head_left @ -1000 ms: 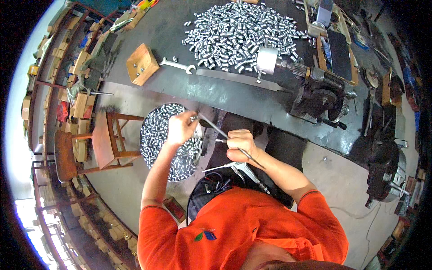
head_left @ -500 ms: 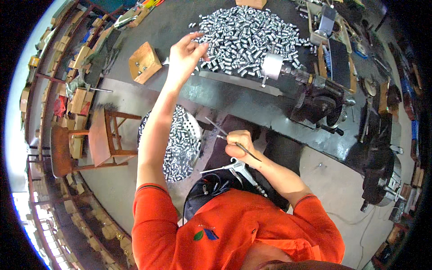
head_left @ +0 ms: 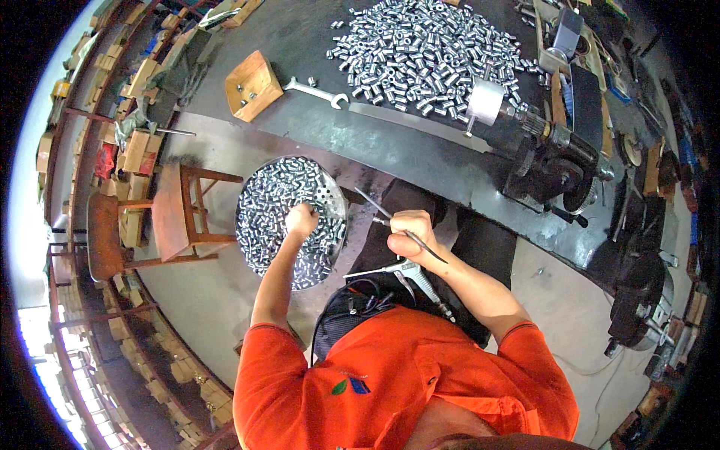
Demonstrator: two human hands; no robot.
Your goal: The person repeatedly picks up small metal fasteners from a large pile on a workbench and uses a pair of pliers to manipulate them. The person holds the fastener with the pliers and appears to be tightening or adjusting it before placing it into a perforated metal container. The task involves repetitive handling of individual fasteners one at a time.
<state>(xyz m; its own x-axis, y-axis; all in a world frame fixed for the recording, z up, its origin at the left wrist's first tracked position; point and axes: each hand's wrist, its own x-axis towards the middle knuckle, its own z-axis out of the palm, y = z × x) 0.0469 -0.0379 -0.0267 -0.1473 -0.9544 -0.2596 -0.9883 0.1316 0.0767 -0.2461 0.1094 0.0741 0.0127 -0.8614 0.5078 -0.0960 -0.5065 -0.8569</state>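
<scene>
And the left hand [head_left: 301, 220] is right over the round basin [head_left: 328, 194], low among the short metal sleeves [head_left: 271, 210] that fill it, fingers curled in, though whether they pinch a sleeve, there's no telling from this angle! Over to the right of the basin, the right hand [head_left: 412, 229] is clenched around a thin dark rod [head_left: 373, 202], gripped partway along with both ends sticking out, probably for steadiness in one fist; a small silvery tip [head_left: 381, 220] pokes out too, its source unclear. Nearer the wearer and right of the basin lies an air gun [head_left: 416, 280], likely there for easy reach. Straight beyond the basin, a wrench [head_left: 319, 93] and wooden box [head_left: 255, 86] share the dark bench [head_left: 420, 161], with a bigger sleeve heap [head_left: 427, 60] beyond and rightward, perhaps spread wide so pieces stay easy to pick
</scene>
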